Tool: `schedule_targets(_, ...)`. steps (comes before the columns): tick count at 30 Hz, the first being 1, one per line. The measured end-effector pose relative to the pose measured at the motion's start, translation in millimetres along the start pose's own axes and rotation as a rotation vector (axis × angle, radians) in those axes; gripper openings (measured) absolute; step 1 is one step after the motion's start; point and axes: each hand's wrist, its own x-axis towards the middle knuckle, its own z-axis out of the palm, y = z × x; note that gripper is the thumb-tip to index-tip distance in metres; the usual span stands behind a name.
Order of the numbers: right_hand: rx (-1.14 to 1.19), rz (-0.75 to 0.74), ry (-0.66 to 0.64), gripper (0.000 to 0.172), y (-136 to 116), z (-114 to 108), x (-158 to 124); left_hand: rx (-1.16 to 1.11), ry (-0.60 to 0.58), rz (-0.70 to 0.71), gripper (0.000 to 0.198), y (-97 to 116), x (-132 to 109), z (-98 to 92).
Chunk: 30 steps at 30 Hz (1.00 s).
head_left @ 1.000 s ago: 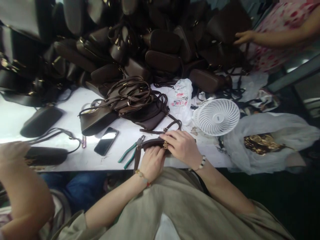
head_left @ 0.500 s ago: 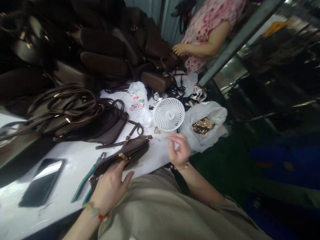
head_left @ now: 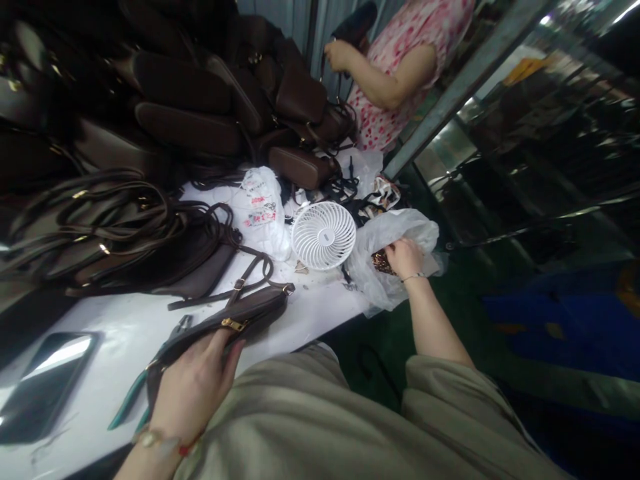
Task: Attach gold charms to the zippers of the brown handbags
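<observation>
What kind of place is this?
Probably a bag workshop: there's a big pile of dark brown leathery bags, green-handled pliers and a translucent plastic bag of shiny gold pieces.

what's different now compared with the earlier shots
The right hand let go of the brown handbag and moved right, into the plastic bag of gold-coloured pieces. The view swung right too. The left hand stayed on the handbag; the white fan stayed beside the plastic bag.

Heaped handbags (head_left: 185,128), pliers (head_left: 129,400) and gold-coloured pieces (head_left: 381,262) about a table (head_left: 315,310) show a workshop.
</observation>
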Motion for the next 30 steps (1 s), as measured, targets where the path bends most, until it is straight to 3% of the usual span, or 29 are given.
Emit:
schedule_targets(3,0.077,0.04,0.124,0.023,4.7,-2.1,-6.0,0.118,0.361,0.142,0.04,0.5,3.2,-6.8)
schedule_targets(4,0.153,0.078,0.174,0.022,5.7,-4.1,-9.9,0.159,0.393,0.189,0.048,-0.2,6.5,-9.5)
schedule_targets(6,0.379,0.169,0.279,0.022,3.4,-10.7,-21.6,0.179,0.342,0.266,0.05,-2.2,15.2,-14.6)
schedule_targets(9,0.871,0.29,0.337,0.027,-15.5,-25.8,-48.9,0.063,0.299,0.284,0.033,-4.3,28.1,-21.5)
schedule_targets(12,1.378,0.368,0.134,0.037,-50.3,-40.5,-81.3,-0.058,0.24,0.152,0.015,-3.8,37.4,-29.9)
schedule_targets(16,1.803,0.428,-0.296,0.036,-102.8,-46.1,-118.6,-0.121,0.101,0.042,0.022,-2.6,47.0,-42.1)
schedule_targets(18,1.949,0.501,-0.531,0.027,-128.5,-43.4,-134.1,-0.09,0.137,0.059,0.025,-1.4,48.2,-45.7)
schedule_targets(20,2.053,0.558,-0.763,0.026,-153.6,-41.2,-148.9,-0.051,0.255,0.107,0.027,2.7,44.7,-46.7)
schedule_targets(23,2.127,0.537,-1.001,0.038,-186.2,-43.6,-169.8,-0.055,0.355,0.325,0.033,16.7,33.2,-42.2)
schedule_targets(25,2.124,0.459,-1.088,0.044,-200.9,-47.1,-181.7,-0.086,0.29,0.476,0.032,27.8,24.8,-35.6)
schedule_targets(27,2.066,0.353,-1.096,0.042,-208.5,-48.8,-191.3,-0.138,0.212,0.519,0.026,35.3,17.3,-28.3)
schedule_targets(29,1.93,0.217,-1.035,0.038,-210.4,-47.9,-198.9,-0.253,0.174,0.479,0.019,37.1,10.3,-22.9)
schedule_targets(30,1.836,0.143,-0.944,0.04,-210.0,-47.2,-202.1,-0.319,0.154,0.456,0.018,36.0,6.9,-21.4)
